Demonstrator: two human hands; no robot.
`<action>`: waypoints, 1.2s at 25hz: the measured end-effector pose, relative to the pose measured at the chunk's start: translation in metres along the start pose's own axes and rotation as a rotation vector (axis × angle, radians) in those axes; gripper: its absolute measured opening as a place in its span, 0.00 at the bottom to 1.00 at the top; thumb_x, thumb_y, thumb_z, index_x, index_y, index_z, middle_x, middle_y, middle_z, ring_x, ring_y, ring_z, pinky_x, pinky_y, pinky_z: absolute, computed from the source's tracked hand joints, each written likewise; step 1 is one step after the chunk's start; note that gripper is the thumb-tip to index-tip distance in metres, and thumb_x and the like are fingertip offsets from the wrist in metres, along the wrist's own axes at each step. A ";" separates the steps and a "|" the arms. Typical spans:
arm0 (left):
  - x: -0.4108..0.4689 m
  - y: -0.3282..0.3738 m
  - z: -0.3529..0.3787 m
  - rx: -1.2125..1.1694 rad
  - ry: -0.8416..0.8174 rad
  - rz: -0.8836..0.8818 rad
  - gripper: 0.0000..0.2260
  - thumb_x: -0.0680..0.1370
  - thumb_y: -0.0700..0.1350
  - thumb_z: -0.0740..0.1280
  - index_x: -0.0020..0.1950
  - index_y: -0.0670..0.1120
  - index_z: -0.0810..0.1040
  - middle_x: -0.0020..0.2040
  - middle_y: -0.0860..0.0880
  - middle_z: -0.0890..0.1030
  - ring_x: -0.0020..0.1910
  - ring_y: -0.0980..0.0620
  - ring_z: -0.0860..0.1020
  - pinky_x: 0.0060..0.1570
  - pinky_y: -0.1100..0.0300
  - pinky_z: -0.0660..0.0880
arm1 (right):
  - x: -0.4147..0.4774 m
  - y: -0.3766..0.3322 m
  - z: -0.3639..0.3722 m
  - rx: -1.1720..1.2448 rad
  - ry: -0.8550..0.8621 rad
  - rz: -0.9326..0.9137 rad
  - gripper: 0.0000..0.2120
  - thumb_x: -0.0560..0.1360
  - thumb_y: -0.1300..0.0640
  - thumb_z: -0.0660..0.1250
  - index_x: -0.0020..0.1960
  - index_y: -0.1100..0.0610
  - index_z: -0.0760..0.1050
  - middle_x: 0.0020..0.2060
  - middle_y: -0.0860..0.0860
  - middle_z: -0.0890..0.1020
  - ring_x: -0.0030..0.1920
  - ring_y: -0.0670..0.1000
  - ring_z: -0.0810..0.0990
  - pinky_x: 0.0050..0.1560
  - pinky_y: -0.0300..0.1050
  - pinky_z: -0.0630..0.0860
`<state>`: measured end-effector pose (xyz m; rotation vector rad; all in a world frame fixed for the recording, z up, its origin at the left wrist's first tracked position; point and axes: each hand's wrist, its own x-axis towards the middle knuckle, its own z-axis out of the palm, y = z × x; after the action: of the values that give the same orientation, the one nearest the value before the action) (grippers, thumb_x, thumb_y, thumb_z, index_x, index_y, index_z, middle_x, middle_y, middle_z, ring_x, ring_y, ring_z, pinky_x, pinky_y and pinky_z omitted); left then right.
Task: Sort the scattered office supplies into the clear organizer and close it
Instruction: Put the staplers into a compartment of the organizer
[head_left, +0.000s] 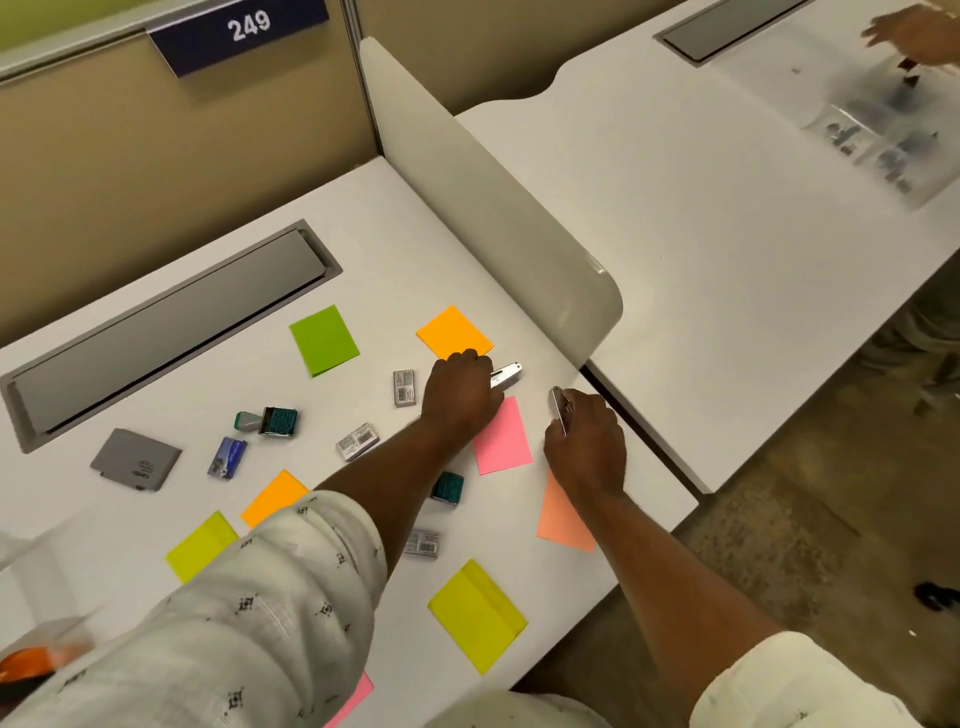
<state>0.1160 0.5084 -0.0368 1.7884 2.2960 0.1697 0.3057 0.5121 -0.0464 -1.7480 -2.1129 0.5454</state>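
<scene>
My left hand (460, 395) reaches across the white desk (395, 249) and grips a small silver metal stapler (508, 375) beside the orange sticky pad (453, 332). My right hand (584, 441) holds another silver metal piece (559, 410) upright near the desk's right edge. Between the hands lies a pink sticky pad (503, 439). Scattered around are staple boxes (404, 387) (356, 441) (422, 543), a teal stamp (267, 420), a second stamp (448, 487) partly under my left arm, and a blue box (227, 457). The clear organizer is blurred at the lower left (36, 587).
More sticky pads lie about: green (323, 339), orange (272, 496), yellow-green (200, 545), yellow (475, 616), salmon (563, 514). A grey case (136, 460) sits left. A grey cable flap (171, 322) runs along the back. A white divider (493, 208) borders the right; another person's hand (914, 31) works beyond.
</scene>
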 end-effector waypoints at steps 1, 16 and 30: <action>-0.005 -0.002 -0.004 -0.017 0.015 -0.011 0.11 0.76 0.50 0.64 0.52 0.45 0.79 0.49 0.45 0.78 0.49 0.43 0.76 0.46 0.52 0.67 | -0.001 -0.004 -0.001 0.024 0.012 -0.014 0.18 0.69 0.62 0.67 0.59 0.55 0.77 0.49 0.53 0.80 0.49 0.58 0.79 0.49 0.52 0.76; -0.156 -0.087 -0.062 -0.181 0.259 -0.340 0.12 0.73 0.53 0.67 0.51 0.46 0.79 0.46 0.47 0.78 0.47 0.46 0.76 0.43 0.54 0.72 | -0.077 -0.115 0.000 0.170 -0.070 -0.257 0.10 0.70 0.61 0.69 0.51 0.53 0.79 0.47 0.51 0.82 0.47 0.56 0.79 0.46 0.51 0.77; -0.402 -0.240 -0.106 -0.216 0.394 -0.638 0.12 0.71 0.52 0.68 0.48 0.46 0.77 0.45 0.47 0.77 0.47 0.45 0.75 0.43 0.53 0.71 | -0.263 -0.282 0.069 0.259 -0.175 -0.628 0.09 0.68 0.60 0.70 0.47 0.51 0.78 0.42 0.49 0.81 0.44 0.56 0.79 0.44 0.50 0.74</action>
<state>-0.0430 0.0649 0.0537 0.9129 2.8530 0.6682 0.0799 0.2008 0.0288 -0.8534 -2.4120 0.7546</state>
